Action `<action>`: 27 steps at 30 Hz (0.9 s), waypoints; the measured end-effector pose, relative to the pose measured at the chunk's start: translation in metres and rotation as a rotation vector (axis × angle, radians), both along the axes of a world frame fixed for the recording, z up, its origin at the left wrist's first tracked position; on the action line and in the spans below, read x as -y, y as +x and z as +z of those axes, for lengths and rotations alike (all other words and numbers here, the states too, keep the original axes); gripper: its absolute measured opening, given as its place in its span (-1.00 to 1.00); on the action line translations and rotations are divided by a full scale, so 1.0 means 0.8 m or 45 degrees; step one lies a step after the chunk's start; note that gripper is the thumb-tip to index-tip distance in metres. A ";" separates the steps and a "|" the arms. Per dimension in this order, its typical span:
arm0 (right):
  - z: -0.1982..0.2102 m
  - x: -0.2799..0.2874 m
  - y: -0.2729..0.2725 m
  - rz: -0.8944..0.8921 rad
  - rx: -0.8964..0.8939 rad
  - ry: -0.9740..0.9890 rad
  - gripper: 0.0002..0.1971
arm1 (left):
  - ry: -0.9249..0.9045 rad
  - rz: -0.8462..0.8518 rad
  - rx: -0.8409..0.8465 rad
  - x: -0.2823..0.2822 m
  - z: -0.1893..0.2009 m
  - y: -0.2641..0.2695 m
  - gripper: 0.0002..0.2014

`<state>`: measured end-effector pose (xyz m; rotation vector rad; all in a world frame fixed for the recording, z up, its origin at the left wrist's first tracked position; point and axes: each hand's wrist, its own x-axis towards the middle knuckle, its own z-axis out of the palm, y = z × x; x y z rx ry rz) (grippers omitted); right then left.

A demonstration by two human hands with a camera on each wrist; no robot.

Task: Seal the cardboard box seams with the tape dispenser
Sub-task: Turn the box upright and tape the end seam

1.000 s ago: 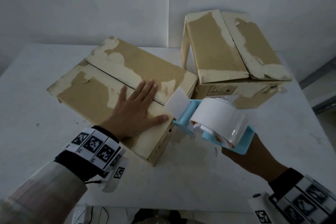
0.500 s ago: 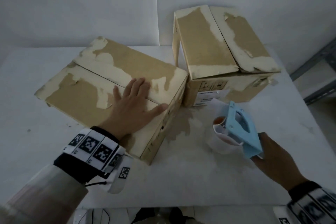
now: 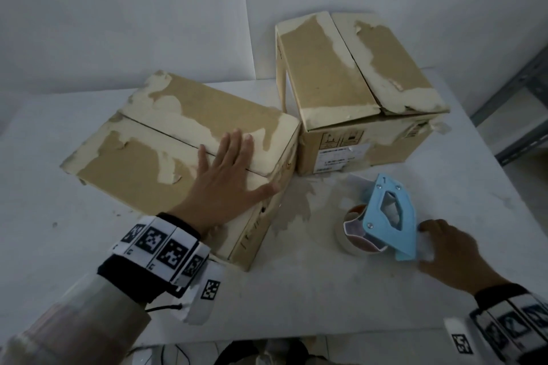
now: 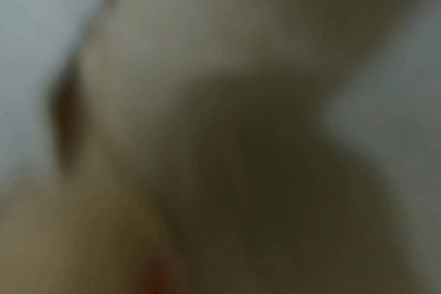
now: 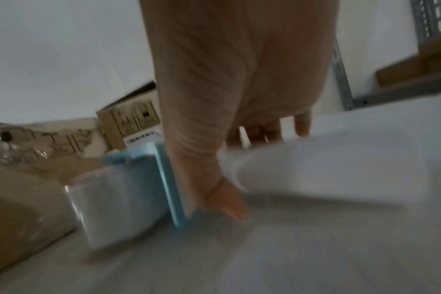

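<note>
Head view: left hand [image 3: 225, 187] lies flat on top of the near cardboard box [image 3: 166, 139], fingers [image 3: 234, 145] straight and spread across the centre seam [image 3: 178, 139], thumb toward the box's right edge; it holds nothing. Seam looks bare, no tape strip visible. Second box [image 3: 350, 80] stands just right of and behind the near box, apart from it. Blue tape dispenser [image 3: 388, 216] sits on the white desk [image 3: 326, 299], right of the near box and in front of the second box, roll side facing the near box. Right hand [image 3: 453, 255] is at the dispenser's handle end, touching it; grip unclear from here.

Left wrist view: blurred brown and grey only, nothing readable.

Right wrist view: motion-blurred. Right hand [image 5: 234, 89] has its thumb [image 5: 227, 199] against the dispenser's [image 5: 164, 179] blue plate, other fingers [image 5: 302, 123] reaching down toward the desk [image 5: 315, 248] on the far side. Cannot tell whether they wrap the handle. Tape roll [image 5: 113, 206] rests on the desk, between the plate and the near box [image 5: 20, 208].
</note>
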<state>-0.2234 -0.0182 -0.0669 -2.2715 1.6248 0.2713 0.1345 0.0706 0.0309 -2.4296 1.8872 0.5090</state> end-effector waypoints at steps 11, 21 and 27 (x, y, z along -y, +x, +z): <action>0.096 -0.077 0.243 0.348 1.255 0.134 -0.27 | -0.092 0.052 0.082 -0.013 0.020 0.129 -0.30; 0.051 -0.120 0.335 -0.182 1.510 0.142 -0.30 | -0.003 0.507 0.090 -0.027 0.008 0.227 0.05; 0.059 -0.153 0.363 -0.169 1.321 0.034 -0.25 | -0.215 0.337 -0.002 0.012 0.006 0.280 -0.04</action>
